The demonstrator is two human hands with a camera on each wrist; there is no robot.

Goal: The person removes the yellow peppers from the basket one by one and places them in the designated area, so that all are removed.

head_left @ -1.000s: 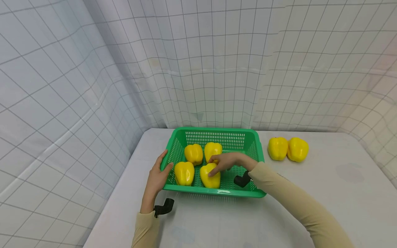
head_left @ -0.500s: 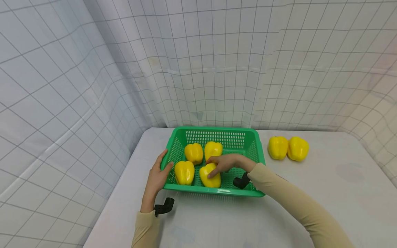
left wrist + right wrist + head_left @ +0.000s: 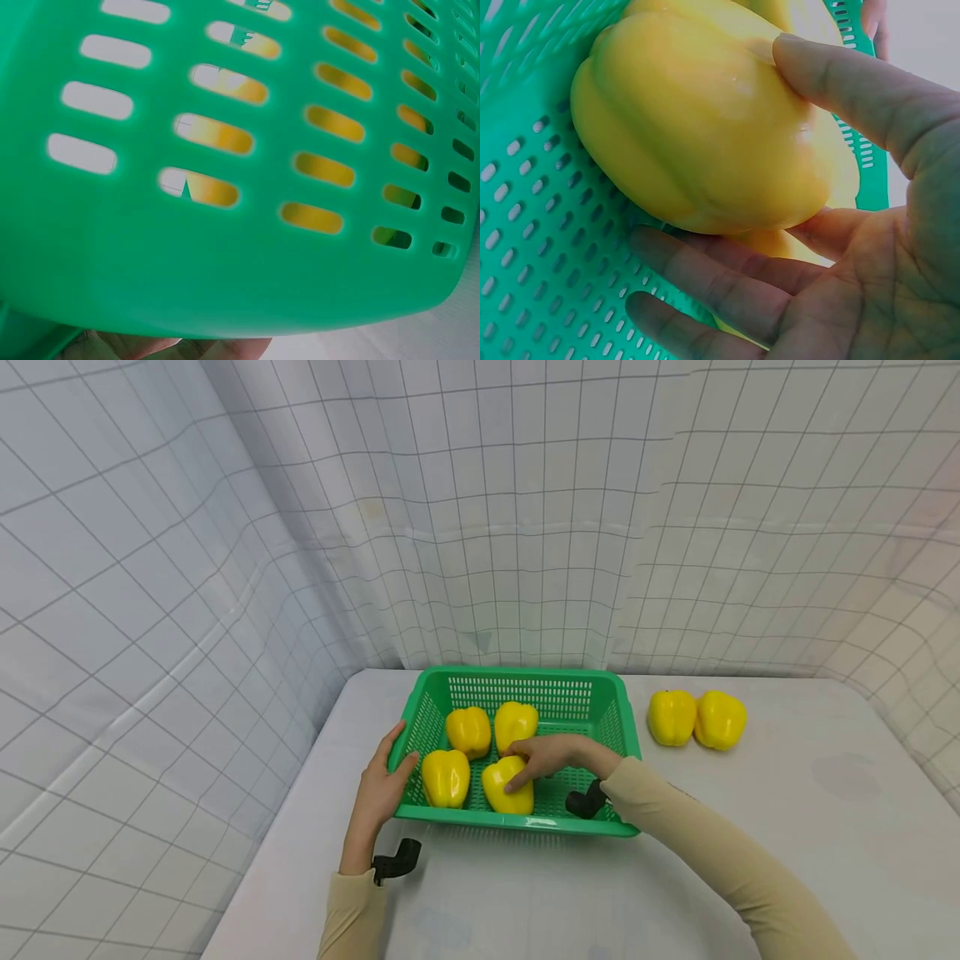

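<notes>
A green plastic basket (image 3: 517, 821) with slotted walls holds several yellow bell peppers. My left hand (image 3: 381, 789) grips its left rim, the thumb over the edge and the fingers outside. In the left wrist view the basket wall (image 3: 150, 255) fills most of the picture, with fingertips below it. My right hand (image 3: 553, 755) reaches inside and grips the front right bell pepper (image 3: 504, 783). Seen from the right wrist, the thumb lies on one side of that bell pepper (image 3: 697, 127), with the index finger partly hidden behind it and the other fingers extended below.
Inside the basket, two bell peppers (image 3: 468, 732) (image 3: 516, 724) sit at the back and another (image 3: 446, 779) at front left. Two more bell peppers (image 3: 672, 718) (image 3: 721, 721) touch each other on the white table (image 3: 810, 827), right of the basket. A gridded white curtain (image 3: 525, 527) hangs behind.
The gripped bell pepper has tilted slightly in the basket, and the right thumb has shifted a little on it. My left hand stays at the rim.
</notes>
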